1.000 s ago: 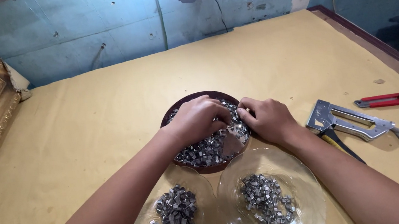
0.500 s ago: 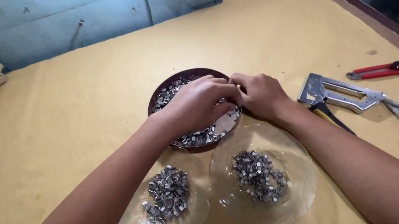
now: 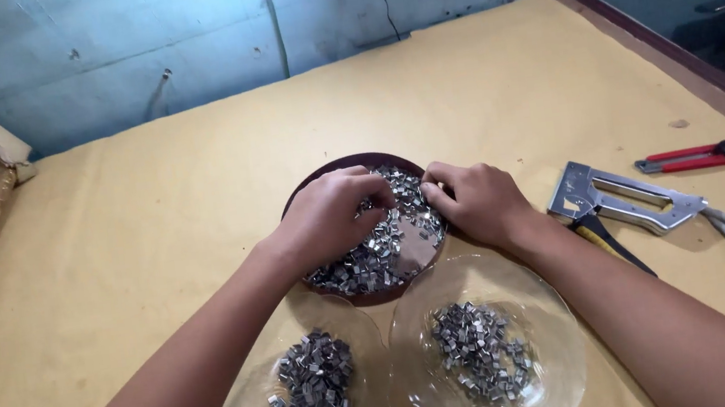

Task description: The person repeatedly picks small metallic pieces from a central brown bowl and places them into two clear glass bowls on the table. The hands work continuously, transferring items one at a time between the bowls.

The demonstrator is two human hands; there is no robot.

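We see a bowl [image 3: 365, 292] of clips [image 3: 378, 253] behind two dishes [image 3: 552, 365], with a stapler [image 3: 624, 202] right of it on the counter [image 3: 150, 222].

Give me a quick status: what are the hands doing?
Left hand and right hand both in dark bowl, picking at metal clips. Nothing blocking them.

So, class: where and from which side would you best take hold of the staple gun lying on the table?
Probably grip the staple gun around its long squeeze handle, coming from above: it lies flat, handle pointing right, with bare table in front and behind. The right hand is nearest.
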